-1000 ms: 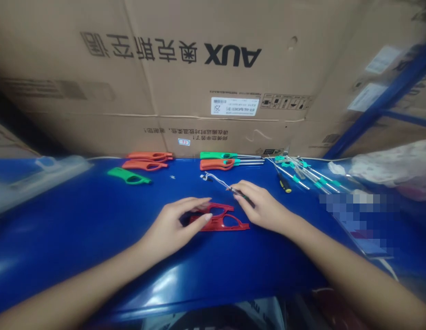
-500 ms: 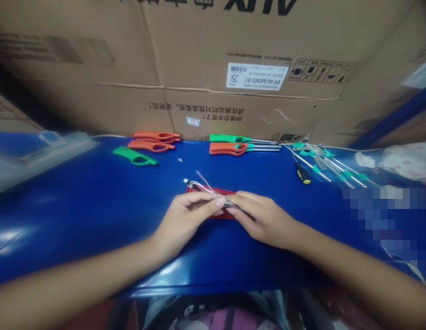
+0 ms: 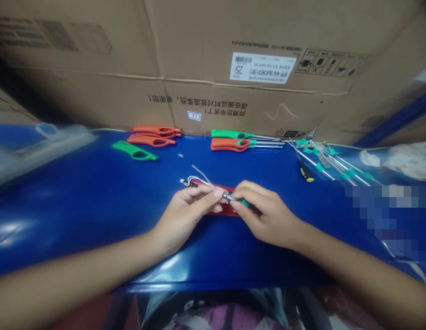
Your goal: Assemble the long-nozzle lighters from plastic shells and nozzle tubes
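Observation:
My left hand (image 3: 190,206) is closed, pinching thin white wires (image 3: 196,178) and a clear thin tube (image 3: 199,172) between thumb and forefinger. The wires loop to a small black and white part (image 3: 187,182) by my fingers. My right hand (image 3: 263,208) is wrapped round what look like pliers (image 3: 230,197), with a grey metal head and green and black handles. The metal head meets my left fingertips at the wires; the exact contact is hidden. Beneath both hands lies a red plastic lighter casing (image 3: 223,211), partly covered.
Orange lighter handles (image 3: 153,137) and a green one (image 3: 133,151) lie back left. Lighters with metal tubes (image 3: 233,144) lie at the back middle. Several loose metal tubes (image 3: 324,158) and a black-yellow screwdriver (image 3: 305,173) lie right. Behind stands a cardboard box (image 3: 199,82).
The metal head and green part of the pliers now show more between my hands. Both hands have shifted slightly, still close together. The camera view has tilted a little.

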Demonstrator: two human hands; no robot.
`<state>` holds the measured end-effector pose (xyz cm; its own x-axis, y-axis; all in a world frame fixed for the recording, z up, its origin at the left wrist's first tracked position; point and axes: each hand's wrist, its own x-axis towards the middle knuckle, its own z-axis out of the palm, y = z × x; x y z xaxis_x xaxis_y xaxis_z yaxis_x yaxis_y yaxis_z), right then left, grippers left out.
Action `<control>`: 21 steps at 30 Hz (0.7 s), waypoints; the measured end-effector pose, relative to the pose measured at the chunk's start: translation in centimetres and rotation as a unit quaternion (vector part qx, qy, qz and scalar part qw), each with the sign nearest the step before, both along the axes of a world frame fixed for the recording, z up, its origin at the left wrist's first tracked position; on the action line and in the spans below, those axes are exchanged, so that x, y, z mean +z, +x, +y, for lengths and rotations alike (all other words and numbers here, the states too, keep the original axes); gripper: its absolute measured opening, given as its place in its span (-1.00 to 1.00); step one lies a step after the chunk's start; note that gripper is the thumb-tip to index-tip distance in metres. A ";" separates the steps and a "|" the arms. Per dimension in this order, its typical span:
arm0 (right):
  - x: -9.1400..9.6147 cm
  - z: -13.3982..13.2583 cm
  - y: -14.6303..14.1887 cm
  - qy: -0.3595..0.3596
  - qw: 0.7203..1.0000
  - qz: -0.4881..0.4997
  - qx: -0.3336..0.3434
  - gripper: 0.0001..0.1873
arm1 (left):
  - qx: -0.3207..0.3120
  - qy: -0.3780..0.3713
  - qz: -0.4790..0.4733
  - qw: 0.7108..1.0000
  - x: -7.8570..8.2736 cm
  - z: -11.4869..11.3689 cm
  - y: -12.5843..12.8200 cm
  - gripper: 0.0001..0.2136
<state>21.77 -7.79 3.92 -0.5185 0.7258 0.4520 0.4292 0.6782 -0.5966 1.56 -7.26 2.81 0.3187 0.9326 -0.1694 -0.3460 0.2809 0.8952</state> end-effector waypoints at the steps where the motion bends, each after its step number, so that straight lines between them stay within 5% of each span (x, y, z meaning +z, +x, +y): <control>1: 0.0 0.1 0.1 0.000 1.000 0.003 0.008 -0.90 | 0.001 -0.006 -0.008 1.000 0.1 0.0 0.0 -0.83; 10: -0.1 0.7 0.7 -0.042 0.999 -0.016 0.027 -0.85 | 0.035 -0.032 -0.043 0.998 0.4 0.4 0.1 -0.79; 21: -0.2 0.2 0.3 -0.030 0.999 -0.010 0.040 -0.78 | 0.002 -0.034 -0.026 0.999 -0.4 0.4 0.1 -0.82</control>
<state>22.03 -7.59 3.68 -0.5840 0.7078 0.3975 0.3884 0.6736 -0.6289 1.70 -6.89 2.45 0.3258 0.9205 -0.2156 -0.3935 0.3394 0.8544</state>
